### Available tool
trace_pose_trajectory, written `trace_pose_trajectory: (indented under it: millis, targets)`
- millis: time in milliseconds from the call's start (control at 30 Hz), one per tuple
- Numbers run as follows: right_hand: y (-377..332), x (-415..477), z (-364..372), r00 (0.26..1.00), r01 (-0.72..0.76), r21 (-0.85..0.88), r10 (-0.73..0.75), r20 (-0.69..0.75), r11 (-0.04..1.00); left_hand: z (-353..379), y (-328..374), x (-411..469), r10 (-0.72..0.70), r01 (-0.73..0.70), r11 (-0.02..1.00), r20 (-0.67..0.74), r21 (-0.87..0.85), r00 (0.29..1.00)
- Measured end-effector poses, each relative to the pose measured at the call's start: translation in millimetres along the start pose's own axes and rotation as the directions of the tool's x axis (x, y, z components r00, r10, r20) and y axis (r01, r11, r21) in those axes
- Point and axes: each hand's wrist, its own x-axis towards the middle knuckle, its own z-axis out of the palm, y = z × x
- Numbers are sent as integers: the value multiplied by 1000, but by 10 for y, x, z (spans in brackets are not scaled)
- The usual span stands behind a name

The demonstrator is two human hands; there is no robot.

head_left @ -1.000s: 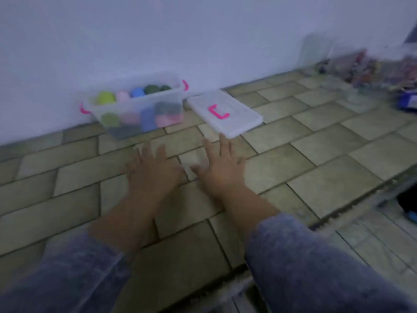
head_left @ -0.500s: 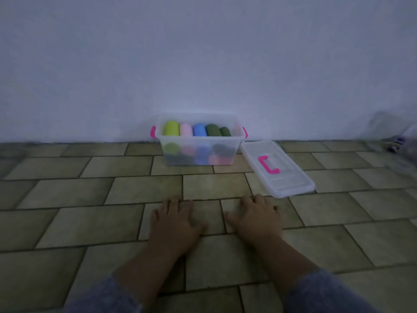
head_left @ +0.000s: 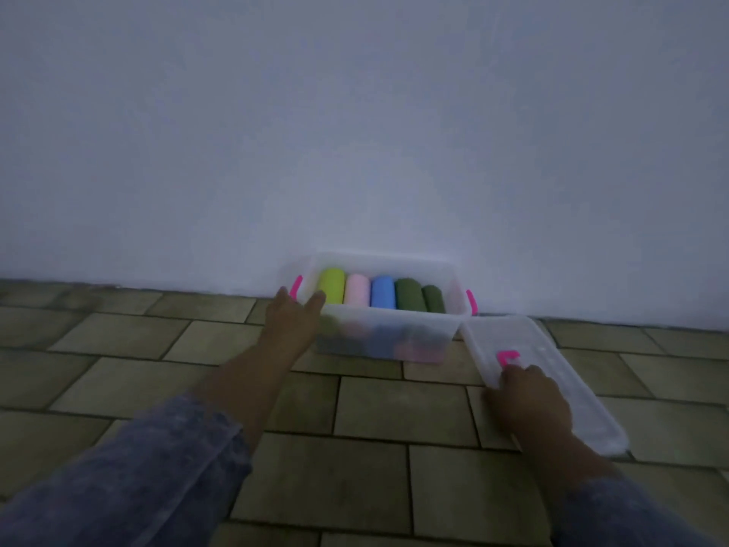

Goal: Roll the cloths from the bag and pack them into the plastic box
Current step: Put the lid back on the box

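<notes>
The clear plastic box with pink handles (head_left: pixel 384 341) stands on the tiled floor (head_left: pixel 157 373) against the wall. Its top layer is a full row of rolled cloths in lime, pink, blue and green (head_left: pixel 382 292). The left hand (head_left: pixel 292 321) has its grip on the box's left corner, thumb over the rim. The right hand (head_left: pixel 528 400) lies curled on the clear flat lid with a pink catch (head_left: pixel 552 355), just beside the box. In the blur I cannot tell whether its grip has closed on the lid's edge. To close it well, steady the box, lift the lid level and seat it squarely on the rim.

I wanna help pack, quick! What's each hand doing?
Left hand: at the plastic box's left corner; grip cannot be told.
Right hand: grips the lid by its edge.
</notes>
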Motion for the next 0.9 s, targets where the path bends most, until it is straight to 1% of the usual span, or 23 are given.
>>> trace_pose_trajectory:
  millis: [100, 133, 200, 233, 267, 333, 367, 400, 467, 500, 533, 567, 633, 667, 700, 733, 767, 833, 900]
  targets:
    - [51, 3, -59, 997, 4, 99, 4, -76, 995, 43, 77, 175, -38, 41, 999, 80, -35, 996]
    - [76, -4, -95, 992, -1, 158, 21, -126, 987, 65, 82, 209, -40, 44, 998, 111, -37, 993]
    - [97, -19, -214, 964, 24, 316, 62, -260, 949, 106, 75, 258, -50, 56, 997, 128, -47, 991]
    - [83, -30, -293, 940, 78, 387, 62, -337, 919, 123, 67, 271, -52, 59, 997, 124, -54, 991]
    - [42, -40, -381, 907, 170, 423, 26, -420, 890, 141, 54, 283, -46, 54, 997, 119, -62, 992]
    - [-145, -96, -571, 811, 411, 392, -134, -570, 823, 162, 32, 295, -18, 27, 997, 113, -77, 993]
    - [-281, -134, -659, 755, 525, 346, -238, -611, 778, 170, 27, 295, -3, 12, 997, 107, -81, 994]
    - [-435, -164, -730, 705, 617, 298, -342, -621, 729, 175, 23, 310, 8, 1, 997, 104, -81, 995]
    - [-721, -160, -815, 636, 732, 235, -519, -571, 639, 154, 6, 313, 11, -1, 997, 134, -74, 991]
    - [-840, -126, -831, 620, 761, 222, -584, -524, 610, 132, -17, 309, 15, 1, 995, 155, -101, 988]
    - [-945, -79, -839, 612, 777, 211, -634, -472, 593, 107, -54, 314, 9, 20, 984, 159, -179, 987]
    - [-1026, -23, -838, 612, 783, 198, -671, -419, 590, 77, -98, 322, -27, 68, 953, 142, -295, 990]
    - [-1150, 101, -824, 622, 779, 165, -709, -333, 605, -9, -165, 351, -163, 170, 830, 61, -531, 985]
    - [-1199, 161, -815, 627, 775, 153, -718, -302, 613, -57, -188, 378, -226, 206, 767, 45, -608, 973]
    - [-1243, 219, -796, 635, 770, 148, -723, -272, 620, -83, -203, 403, -254, 224, 739, 45, -635, 966]
    - [-1277, 270, -771, 645, 763, 148, -725, -242, 630, -102, -202, 429, -246, 222, 756, 47, -615, 968]
    - [-1301, 313, -755, 661, 750, 150, -718, -219, 644, -114, -188, 454, -193, 182, 815, 38, -550, 980]
    - [-1322, 379, -749, 715, 699, 192, -668, -206, 689, -125, -121, 521, -29, 38, 933, 32, -358, 999]
    - [-1321, 464, -759, 782, 621, 242, -570, -251, 745, -95, -18, 636, 79, -68, 987, 72, -145, 994]
